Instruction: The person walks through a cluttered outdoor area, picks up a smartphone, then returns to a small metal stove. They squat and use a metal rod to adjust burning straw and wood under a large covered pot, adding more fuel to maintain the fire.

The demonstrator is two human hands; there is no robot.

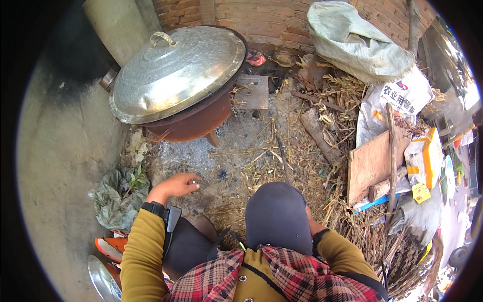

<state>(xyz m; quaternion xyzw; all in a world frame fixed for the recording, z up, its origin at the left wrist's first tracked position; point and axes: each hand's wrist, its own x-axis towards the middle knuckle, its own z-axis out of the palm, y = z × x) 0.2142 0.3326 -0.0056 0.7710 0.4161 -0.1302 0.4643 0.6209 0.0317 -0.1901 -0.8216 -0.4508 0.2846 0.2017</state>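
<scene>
My left hand [175, 187] hangs over the ash-strewn floor in front of the stove, thumb and forefinger curled forward. A small shiny bit shows between them, too small to name; whether it is gripped I cannot tell. Beyond this hand stands a rusty metal stove [196, 124] on legs, bearing a large wok under a domed metal lid [177, 71] with a loop handle [162, 37]. My right hand [314, 222] is beside my raised knee [277, 219], which hides its fingers.
Dry stalks [339, 211] litter the floor on the right. A log [320, 132], a wooden board [373, 166] and a woven sack [358, 41] are there too. Along the concrete wall [64, 158] lie a crumpled plastic bag [117, 196] and a metal basin [102, 277].
</scene>
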